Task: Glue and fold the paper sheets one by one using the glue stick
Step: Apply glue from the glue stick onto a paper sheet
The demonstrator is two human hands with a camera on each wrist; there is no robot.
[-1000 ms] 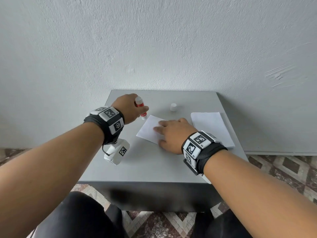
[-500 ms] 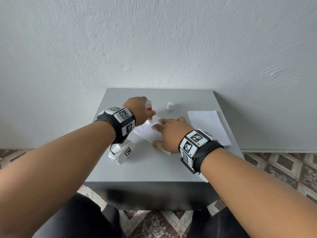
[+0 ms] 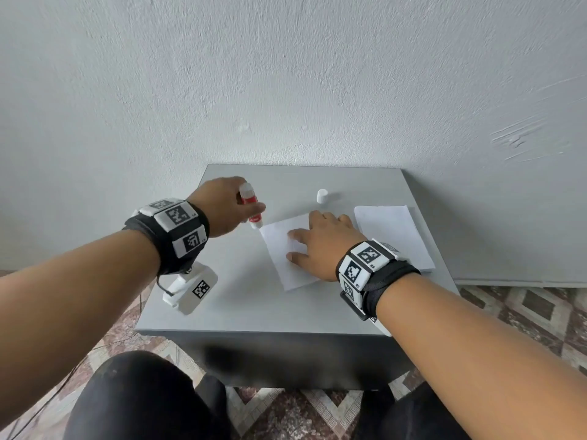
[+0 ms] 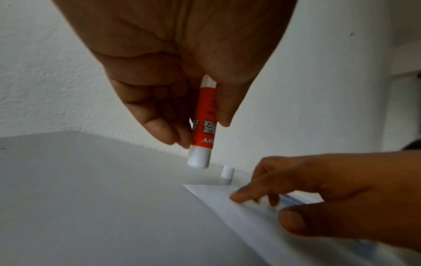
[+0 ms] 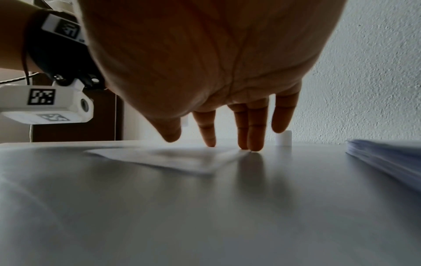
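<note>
head view: left hand (image 3: 222,204) grips glue stick (image 3: 251,206), tip down near sheet (image 3: 282,249) corner; right hand (image 3: 324,246) fingers straight, pressing sheet on table (image 3: 254,306).

The right hand (image 3: 320,246) covers much of the paper sheet (image 3: 279,249). The glue stick (image 4: 203,124) has a blurred tip; whether it touches the table (image 4: 91,198) is unclear.

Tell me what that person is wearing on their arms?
Both forearms are bare, with no sleeves. Each wrist has a black strap: the left wrist band and the right wrist band carry white square blocks printed with black-and-white pixel codes. A white camera box with the same code hangs under the left wrist, with a thin black cable.
</note>
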